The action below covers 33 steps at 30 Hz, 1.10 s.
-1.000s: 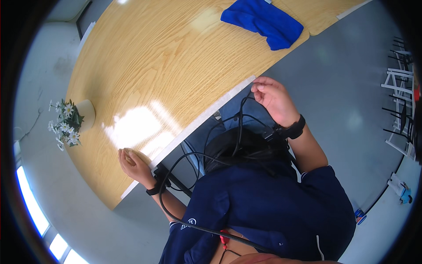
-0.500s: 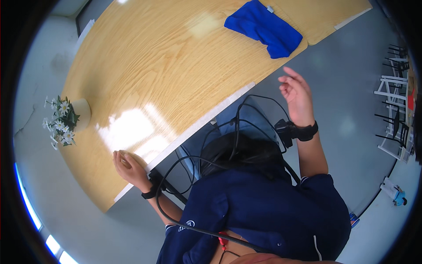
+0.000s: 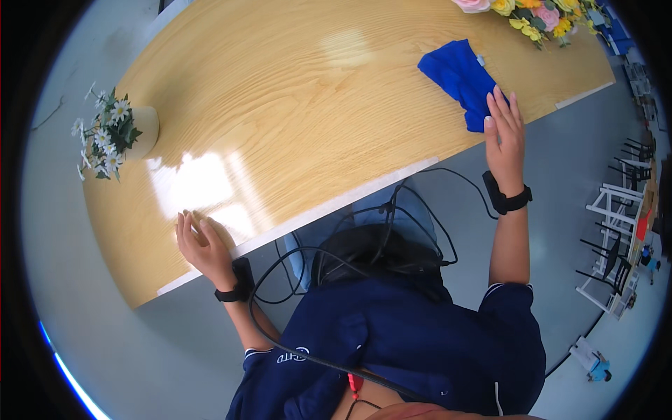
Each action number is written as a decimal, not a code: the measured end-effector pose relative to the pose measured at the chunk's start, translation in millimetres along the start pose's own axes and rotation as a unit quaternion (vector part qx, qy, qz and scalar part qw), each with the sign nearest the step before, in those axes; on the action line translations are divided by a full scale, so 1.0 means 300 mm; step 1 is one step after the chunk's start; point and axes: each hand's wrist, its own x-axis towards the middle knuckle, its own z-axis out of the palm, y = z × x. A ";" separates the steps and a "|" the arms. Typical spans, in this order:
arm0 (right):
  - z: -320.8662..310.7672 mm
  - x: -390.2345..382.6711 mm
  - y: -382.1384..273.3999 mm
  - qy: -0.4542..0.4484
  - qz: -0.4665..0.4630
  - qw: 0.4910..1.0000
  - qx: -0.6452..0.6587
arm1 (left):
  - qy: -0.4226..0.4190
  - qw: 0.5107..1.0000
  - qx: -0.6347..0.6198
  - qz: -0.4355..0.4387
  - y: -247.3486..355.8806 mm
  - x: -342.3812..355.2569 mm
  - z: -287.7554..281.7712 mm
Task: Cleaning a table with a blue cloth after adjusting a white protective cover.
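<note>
A blue cloth (image 3: 462, 78) lies crumpled on the light wooden table (image 3: 294, 112) near its front right edge. My right hand (image 3: 505, 133) is stretched out flat with fingers apart, its fingertips at the near edge of the cloth, holding nothing. My left hand (image 3: 201, 245) rests flat on the table's front left edge, fingers spread and empty. Both wrists carry black bands, and black cables (image 3: 364, 238) loop across my lap.
A white pot of daisies (image 3: 112, 133) stands at the table's left end. A bunch of pink and yellow flowers (image 3: 539, 14) sits at the far right corner. White racks and chairs (image 3: 616, 231) stand on the grey floor to the right.
My right hand has moved from near my chest up and forward to the blue cloth. My left hand has stayed on the table edge. The view has tilted toward the table.
</note>
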 end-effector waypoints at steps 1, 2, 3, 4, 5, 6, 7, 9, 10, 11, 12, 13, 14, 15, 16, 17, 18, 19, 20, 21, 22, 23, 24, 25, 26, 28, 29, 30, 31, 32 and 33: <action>0.011 0.010 -0.002 -0.001 -0.009 1.000 0.003 | 0.004 1.000 0.003 -0.008 -0.002 -0.001 0.002; 0.020 0.018 -0.007 -0.025 -0.006 1.000 -0.004 | 0.008 1.000 -0.003 -0.007 0.000 -0.001 0.003; 0.030 0.023 -0.010 -0.049 -0.004 0.999 -0.011 | 0.011 1.000 -0.009 -0.006 0.002 0.000 0.003; 0.048 0.026 -0.013 -0.051 -0.013 0.999 -0.008 | 0.010 1.000 -0.002 0.004 0.000 0.005 -0.002; 0.069 0.025 -0.014 -0.067 -0.002 0.997 0.032 | 0.014 1.000 0.002 -0.004 -0.002 0.006 -0.003; 0.084 0.024 -0.014 -0.084 0.009 0.994 0.072 | 0.017 1.000 -0.002 -0.004 -0.004 0.005 -0.004; 0.088 0.024 -0.012 -0.087 -0.001 0.993 0.076 | 0.019 1.000 -0.004 -0.004 -0.002 0.005 -0.007; 0.086 0.018 -0.010 -0.100 -0.001 0.995 0.026 | 0.023 1.000 0.010 0.003 0.005 0.010 -0.002; 0.087 0.016 -0.017 -0.111 -0.002 0.994 0.002 | 0.025 1.000 0.010 0.002 0.001 0.010 0.004; 0.088 0.018 -0.033 -0.111 -0.013 0.994 0.006 | 0.025 1.000 0.011 0.002 -0.003 0.011 0.007; 0.087 0.022 -0.050 -0.124 -0.009 0.992 -0.009 | 0.032 0.999 0.016 -0.006 -0.004 0.011 0.009; 0.079 0.024 -0.067 -0.137 -0.003 0.990 -0.025 | 0.032 0.999 0.015 -0.006 -0.003 0.011 0.009; 0.070 0.031 -0.098 -0.149 0.004 0.989 -0.026 | 0.032 0.999 0.013 -0.005 -0.003 0.012 0.009; 0.065 0.036 -0.124 -0.149 -0.004 0.989 -0.022 | 0.036 0.999 0.017 -0.011 -0.005 0.014 0.008; 0.060 0.038 -0.146 -0.162 0.003 0.986 -0.031 | 0.039 0.999 0.009 -0.009 -0.006 0.013 0.007; 0.057 0.038 -0.167 -0.174 0.010 0.984 -0.039 | 0.042 0.999 0.001 -0.007 -0.006 0.011 0.005; 0.057 0.039 -0.188 -0.184 0.004 0.981 -0.061 | 0.040 0.999 -0.002 -0.014 -0.003 0.009 0.003; 0.057 0.040 -0.214 -0.183 -0.002 0.981 -0.058 | 0.043 0.999 0.001 -0.018 -0.001 0.010 0.004; 0.058 0.039 -0.245 -0.191 -0.006 0.980 -0.059 | 0.040 0.999 0.000 -0.020 0.001 0.012 0.004; 0.061 0.038 -0.275 -0.198 -0.010 0.978 -0.060 | 0.037 0.999 -0.002 -0.021 0.003 0.013 0.004; 0.067 0.035 -0.305 -0.196 -0.032 0.978 -0.059 | 0.034 0.999 0.003 -0.028 0.007 0.014 0.002; 0.073 0.034 -0.336 -0.195 -0.035 0.978 -0.057 | 0.036 0.999 0.006 -0.029 0.007 0.015 0.002; 0.079 0.032 -0.367 -0.200 -0.051 0.977 -0.062 | 0.036 0.999 0.001 -0.028 0.006 0.015 0.004; 0.081 0.033 -0.403 -0.205 -0.066 0.974 -0.067 | 0.036 0.999 -0.005 -0.028 0.002 0.015 0.003; 0.088 0.035 -0.438 -0.195 -0.086 0.974 -0.074 | 0.035 0.999 -0.002 -0.029 -0.001 0.013 0.004; 0.106 0.036 -0.505 -0.196 -0.106 0.973 -0.064 | 0.038 0.999 0.000 -0.031 -0.001 0.011 0.003; 0.108 0.037 -0.536 -0.198 -0.121 0.971 -0.059 | 0.036 0.999 -0.002 -0.031 0.003 0.013 0.003; 0.111 0.037 -0.571 -0.190 -0.134 0.971 -0.056 | 0.034 0.999 -0.001 -0.031 0.003 0.016 0.004; 0.126 0.034 -0.608 -0.189 -0.147 0.970 -0.041 | 0.040 0.999 0.006 -0.036 -0.006 0.009 0.000; 0.126 0.031 -0.640 -0.194 -0.156 0.968 -0.032 | 0.040 0.999 -0.001 -0.027 -0.009 0.011 0.005; 0.126 0.030 -0.670 -0.199 -0.165 0.966 -0.022 | 0.040 0.999 -0.009 -0.018 -0.011 0.014 0.009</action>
